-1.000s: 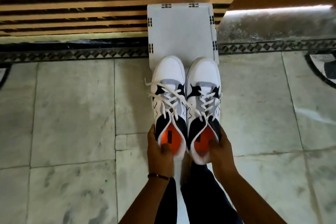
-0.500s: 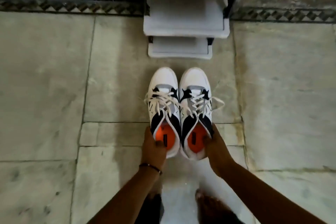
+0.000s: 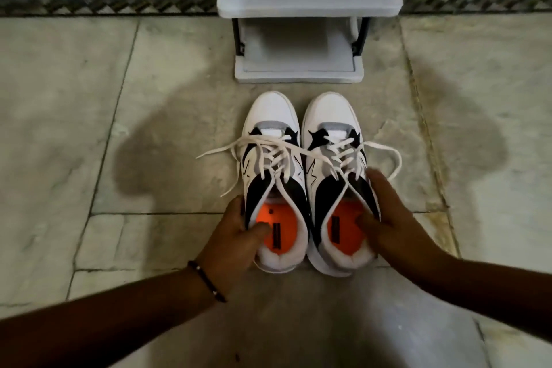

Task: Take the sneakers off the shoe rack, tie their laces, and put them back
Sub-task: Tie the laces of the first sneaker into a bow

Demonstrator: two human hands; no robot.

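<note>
Two white, black and grey sneakers with orange insoles stand side by side on the marble floor, toes pointing at the shoe rack (image 3: 298, 72). My left hand (image 3: 236, 236) grips the collar of the left sneaker (image 3: 271, 116), thumb inside on the insole. My right hand (image 3: 385, 218) holds the outer collar of the right sneaker (image 3: 331, 116), thumb inside. The white laces (image 3: 268, 155) are untied and splay out to both sides.
The grey shoe rack has bare shelves on black posts and stands against a dark patterned floor border (image 3: 104, 6). Marble floor tiles (image 3: 74, 128) spread left and right of the sneakers. A dark bracelet (image 3: 206, 281) circles my left wrist.
The sneakers have come down from the rack's height to the floor in front of it. The view has dropped lower and closer, and the laces have fallen out sideways.
</note>
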